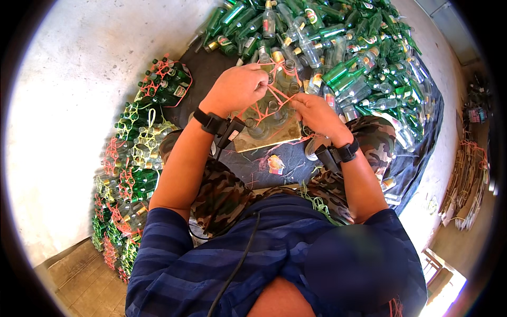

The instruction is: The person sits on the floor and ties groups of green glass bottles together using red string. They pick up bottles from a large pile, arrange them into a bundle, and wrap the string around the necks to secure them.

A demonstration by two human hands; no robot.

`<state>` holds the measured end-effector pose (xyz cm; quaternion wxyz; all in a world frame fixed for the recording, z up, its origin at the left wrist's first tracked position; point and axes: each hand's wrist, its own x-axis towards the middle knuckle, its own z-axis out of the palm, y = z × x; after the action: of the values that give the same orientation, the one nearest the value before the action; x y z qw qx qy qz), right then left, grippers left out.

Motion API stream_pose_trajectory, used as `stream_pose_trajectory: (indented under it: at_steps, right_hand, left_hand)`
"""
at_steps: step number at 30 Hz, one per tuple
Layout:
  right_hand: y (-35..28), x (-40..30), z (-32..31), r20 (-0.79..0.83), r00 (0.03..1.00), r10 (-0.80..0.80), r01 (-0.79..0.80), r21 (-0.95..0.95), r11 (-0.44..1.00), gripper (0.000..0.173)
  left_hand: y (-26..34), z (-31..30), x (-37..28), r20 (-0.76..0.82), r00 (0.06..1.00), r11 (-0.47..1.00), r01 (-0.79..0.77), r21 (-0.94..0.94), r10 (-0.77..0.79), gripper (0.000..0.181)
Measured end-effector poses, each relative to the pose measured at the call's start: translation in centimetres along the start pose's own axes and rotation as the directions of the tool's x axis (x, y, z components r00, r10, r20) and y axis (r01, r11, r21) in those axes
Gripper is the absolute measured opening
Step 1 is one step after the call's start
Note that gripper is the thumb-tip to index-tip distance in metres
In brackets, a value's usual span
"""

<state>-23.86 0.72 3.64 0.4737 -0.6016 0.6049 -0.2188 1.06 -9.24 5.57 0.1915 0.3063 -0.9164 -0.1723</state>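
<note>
Several clear glass bottles (279, 113) stand upright in a group on a square board (269, 147) before me. Pink plastic twine (259, 115) runs round and between their necks. My left hand (239, 88) is over the group's left side, its fingers pinched on the twine. At the right side, my right hand (318, 115) pinches strands of the same twine between thumb and fingers. Crossing strands stretch between both hands above the bottle necks. My left hand and the twine partly hide the bottles at the back.
Loose green and clear bottles (340, 75) lie heaped beyond the board and to the right. Bottle bundles tied with pink and yellow twine (134, 146) line the left wall. A torn label (276, 164) and twine scraps lie on the dark sheet (241, 168). Flattened cardboard (465, 182) stands far right.
</note>
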Motion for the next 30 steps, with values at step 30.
stream_pose_trajectory:
  at_steps: [30]
  right_hand:
    - [0.5,-0.7,2.1,-0.076,0.964,-0.256,0.216,-0.339,0.916,0.018]
  left_hand:
    - [-2.5,1.3,2.2,-0.1,0.994,0.988,-0.03,0.15,0.045,0.011]
